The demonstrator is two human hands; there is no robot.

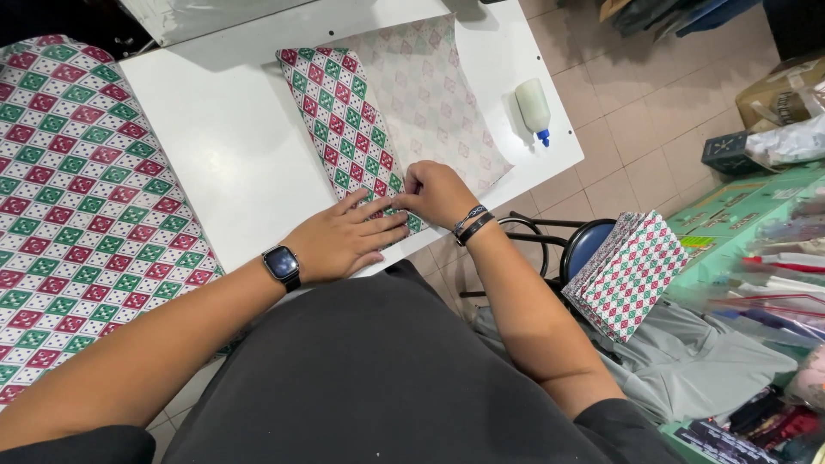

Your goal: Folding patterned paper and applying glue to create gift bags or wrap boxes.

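Hands meet at the near end of a sheet of diamond-patterned wrapping paper [404,103] that we have laid diagonally on the white table [232,146], its pale reverse turned up and one long edge doubled over into a printed red-and-green flap [339,120]. Our left hand [344,241] lies flat, fingers spread and holding nothing, its weight pinning the flap's lower end near the table's front edge so the fold cannot spring open. Our right hand [438,193] is curled, fingertips pinching down on the paper's corner right beside the left fingers; whether it grips the paper or only presses it, we cannot tell. A glue bottle [534,107] with a blue tip lies on its side at the table's right edge, just beyond the sheet and within reach. More of the same patterned paper [77,215] spreads out to our left, and a stack of folded pieces [632,275] rests on a blue stool [584,245] at our right
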